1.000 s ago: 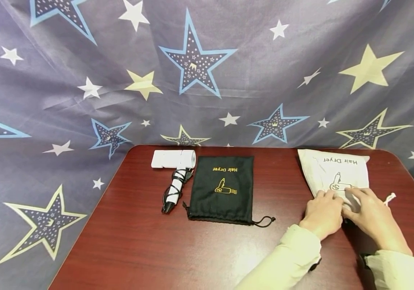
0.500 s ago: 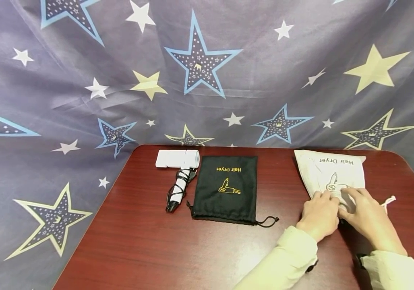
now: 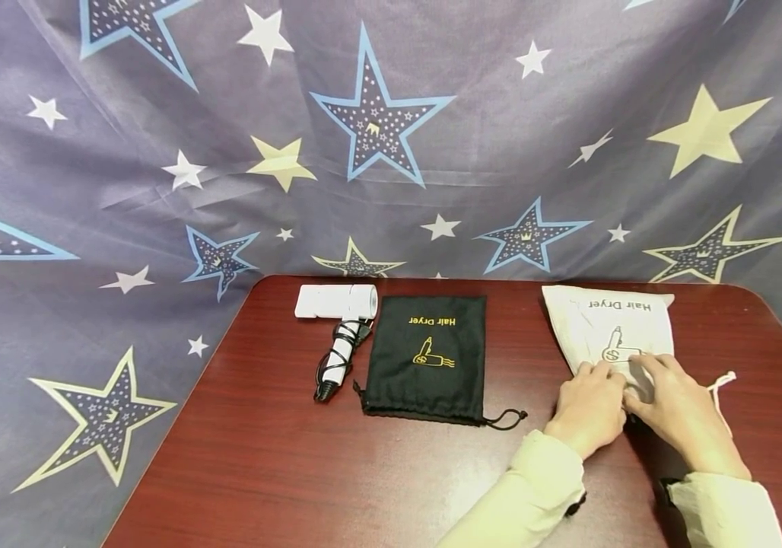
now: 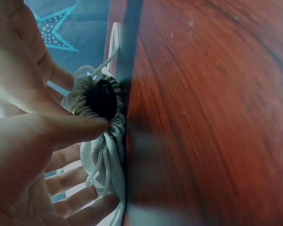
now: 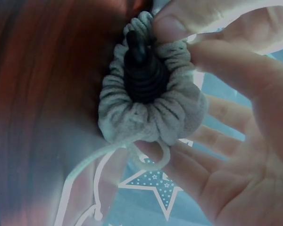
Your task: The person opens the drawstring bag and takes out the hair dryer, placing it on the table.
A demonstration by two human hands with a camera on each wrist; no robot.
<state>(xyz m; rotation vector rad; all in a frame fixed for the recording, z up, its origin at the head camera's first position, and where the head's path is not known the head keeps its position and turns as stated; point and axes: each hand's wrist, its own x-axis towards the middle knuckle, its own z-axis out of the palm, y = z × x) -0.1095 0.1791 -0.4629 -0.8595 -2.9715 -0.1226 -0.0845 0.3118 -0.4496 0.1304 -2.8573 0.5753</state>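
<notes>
My left hand (image 3: pixel 589 407) was partly closed, pinching the gathered mouth (image 5: pixel 158 120) of the white bag (image 3: pixel 610 323), its thumb along the rim and its fingers loosely spread over the cloth. My right hand (image 3: pixel 681 415) had hold of the same mouth from the other side, its thumb set at the puckered edge and the fingers bent over the cloth, neither clenched nor let go. The two hands were close together, so both had a grip on the bag at once. Inside the puckered ring I could see a black ribbed end (image 5: pixel 146 77), pointing out toward me. A white drawstring (image 3: pixel 725 379) trailed from the mouth, out past my right hand. The bag lay toward the right of the surface (image 3: pixel 329 472), near its far edge, with its mouth on my side and its printed words upside down to me. Well apart from it, on the left, the black bag (image 3: pixel 425 358) lay flat, and just beside that was the white dryer (image 3: pixel 336 302), a black cord (image 3: pixel 323 365) wound round its handle. Behind the surface hung a grey cloth (image 3: pixel 473 68) printed with stars.
</notes>
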